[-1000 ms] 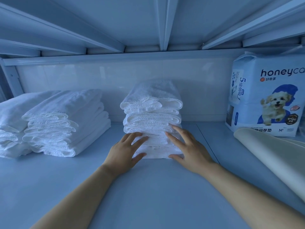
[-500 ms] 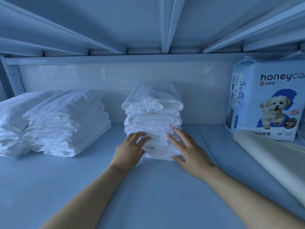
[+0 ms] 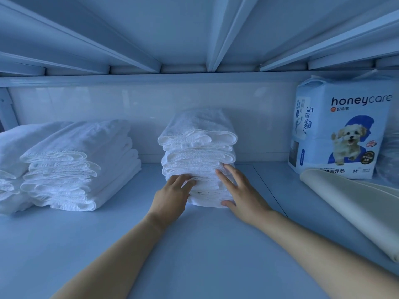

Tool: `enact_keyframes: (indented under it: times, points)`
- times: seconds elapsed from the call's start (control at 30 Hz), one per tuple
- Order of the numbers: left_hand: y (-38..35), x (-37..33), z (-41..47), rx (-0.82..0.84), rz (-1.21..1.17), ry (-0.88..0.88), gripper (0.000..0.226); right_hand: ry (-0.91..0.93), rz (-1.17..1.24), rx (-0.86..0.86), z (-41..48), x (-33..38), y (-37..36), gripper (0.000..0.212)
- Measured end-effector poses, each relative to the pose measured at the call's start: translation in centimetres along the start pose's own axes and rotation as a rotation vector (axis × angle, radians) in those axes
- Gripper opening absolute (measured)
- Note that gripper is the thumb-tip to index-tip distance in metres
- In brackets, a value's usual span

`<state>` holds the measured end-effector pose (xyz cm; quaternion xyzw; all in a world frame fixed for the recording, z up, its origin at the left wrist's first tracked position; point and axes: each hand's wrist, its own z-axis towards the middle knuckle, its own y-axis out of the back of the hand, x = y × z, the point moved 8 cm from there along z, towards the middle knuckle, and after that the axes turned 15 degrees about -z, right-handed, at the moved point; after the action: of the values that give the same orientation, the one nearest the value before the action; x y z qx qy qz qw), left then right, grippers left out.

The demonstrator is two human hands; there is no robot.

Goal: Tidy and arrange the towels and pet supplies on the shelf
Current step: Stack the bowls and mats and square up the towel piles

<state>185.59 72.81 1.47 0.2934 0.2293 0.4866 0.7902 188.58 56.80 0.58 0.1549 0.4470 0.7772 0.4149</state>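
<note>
Middle towel stack (image 3: 197, 156) at centre of shelf (image 3: 194, 255), toward far wall. Left hand (image 3: 170, 199) and right hand (image 3: 244, 195) flat against near face, low down; fingers straight, grip round nothing. Best pushed evenly, both sides together, low, to avoid toppling top layers. Second towel stack (image 3: 82, 165) left; pet pad pack (image 3: 343, 130), rolled mat (image 3: 356, 203) right.

The pet pad pack (image 3: 343, 130) bears the brand "honeycare" in dark letters across its front. A large "5" heads a column of Chinese characters on its left panel, and "M" stands near its bottom edge.
</note>
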Motion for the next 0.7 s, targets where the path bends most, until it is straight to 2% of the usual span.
enact_keyframes:
  times: [0.1,0.27,0.4,0.7]
  points:
    - [-0.2,-0.3,0.2,0.028,0.021,-0.019,0.066,-0.021,-0.001,0.000,0.1,0.3,0.0,0.085]
    - [-0.2,0.3,1.0,0.085,-0.103,0.170,0.043,-0.066,0.007,0.009,0.1,0.4,0.0,0.084]
    - [-0.5,0.5,1.2,0.205,-0.074,0.232,0.039,-0.088,0.011,0.017,-0.2,0.3,0.2,0.082]
    - [1.1,0.5,0.2,0.205,-0.145,0.258,0.034,-0.065,0.012,-0.056,-1.0,1.3,1.2,0.081]
